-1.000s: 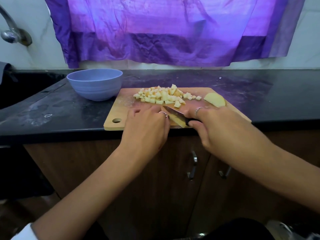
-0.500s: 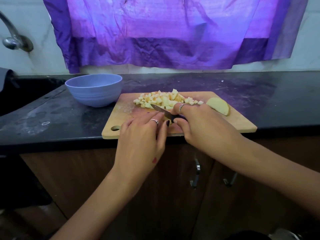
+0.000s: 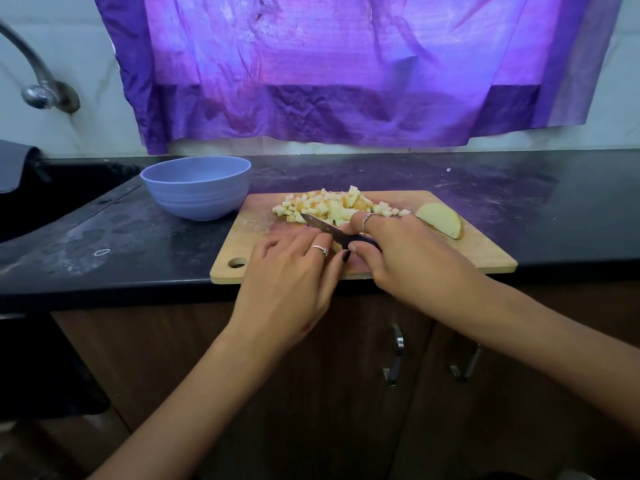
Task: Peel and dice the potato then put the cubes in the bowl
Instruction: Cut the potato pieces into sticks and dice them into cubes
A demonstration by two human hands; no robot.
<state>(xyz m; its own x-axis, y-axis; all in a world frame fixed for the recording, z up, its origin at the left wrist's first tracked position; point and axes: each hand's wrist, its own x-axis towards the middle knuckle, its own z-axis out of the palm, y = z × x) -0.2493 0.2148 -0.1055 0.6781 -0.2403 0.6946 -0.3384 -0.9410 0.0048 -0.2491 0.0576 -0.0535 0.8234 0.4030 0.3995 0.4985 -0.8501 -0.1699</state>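
A wooden cutting board (image 3: 485, 252) lies on the black counter. A pile of potato cubes (image 3: 332, 204) sits at the board's far side, and a peeled potato wedge (image 3: 441, 220) lies at its right. My right hand (image 3: 412, 251) grips a small dark-handled knife (image 3: 322, 226), blade pointing left toward the cubes. My left hand (image 3: 294, 275) rests on the board just left of the blade, fingers curved over whatever lies beneath; that piece is hidden. A blue bowl (image 3: 197, 190) stands left of the board, and I see no cubes in it.
A sink (image 3: 52, 195) with a curved tap (image 3: 38, 88) is at the far left. A purple cloth (image 3: 346, 71) hangs on the wall behind. Cabinet doors with metal handles (image 3: 396, 355) are below the counter edge.
The knife blade has moved away from me, from the near board edge up to the cube pile. Both hands shifted up the board with it.
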